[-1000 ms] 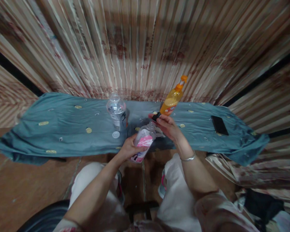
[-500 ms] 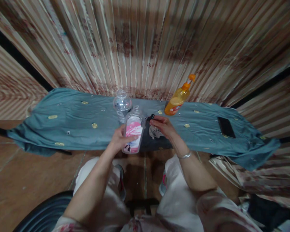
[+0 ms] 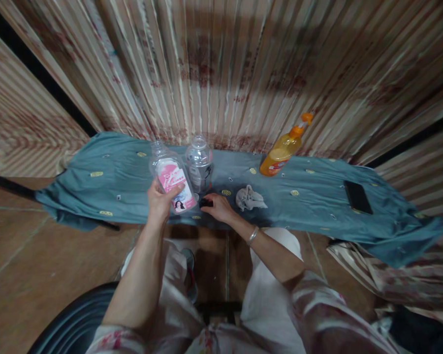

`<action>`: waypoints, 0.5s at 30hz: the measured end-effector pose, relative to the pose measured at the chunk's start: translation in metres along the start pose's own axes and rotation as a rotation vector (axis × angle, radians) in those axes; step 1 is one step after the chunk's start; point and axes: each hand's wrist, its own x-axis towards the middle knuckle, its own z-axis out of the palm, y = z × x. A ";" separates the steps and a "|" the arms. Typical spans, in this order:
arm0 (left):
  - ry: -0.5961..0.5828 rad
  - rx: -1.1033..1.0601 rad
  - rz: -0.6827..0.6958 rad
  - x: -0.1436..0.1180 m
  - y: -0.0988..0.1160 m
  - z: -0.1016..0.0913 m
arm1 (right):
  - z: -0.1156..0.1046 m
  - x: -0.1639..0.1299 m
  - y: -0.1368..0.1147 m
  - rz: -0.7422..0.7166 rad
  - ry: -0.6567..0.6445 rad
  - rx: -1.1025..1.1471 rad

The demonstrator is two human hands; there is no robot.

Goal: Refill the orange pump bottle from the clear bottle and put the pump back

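Note:
My left hand (image 3: 160, 200) is wrapped round a clear plastic bottle (image 3: 172, 182) with a pink and white label. The bottle has no cap on its neck and leans to the left. Its lower end is close to the front of a second clear bottle (image 3: 199, 164), which stands uncapped on the cloth. My right hand (image 3: 220, 209) is low over the cloth, just right of the held bottle's base, pinching a small black cap-like piece (image 3: 206, 202). The fingers partly hide that piece. To the right of this hand lies a crumpled grey rag (image 3: 250, 198).
A teal cloth with yellow pineapple prints (image 3: 129, 187) covers the narrow table. An orange pump bottle (image 3: 280, 155) stands at the back right, and a black phone (image 3: 358, 196) lies farther right. Behind hangs a pleated curtain (image 3: 221, 73).
The labelled bottle in my left hand has moved left and tilted. My right hand has come down and left with the black piece, uncovering the rag. The view has shifted slightly.

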 end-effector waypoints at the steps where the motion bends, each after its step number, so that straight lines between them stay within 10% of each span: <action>1: 0.007 -0.004 0.003 0.000 0.000 -0.001 | 0.002 0.002 0.000 -0.002 -0.004 -0.026; 15: -0.012 0.015 0.021 0.000 0.000 -0.009 | -0.018 -0.007 0.001 -0.043 0.067 -0.115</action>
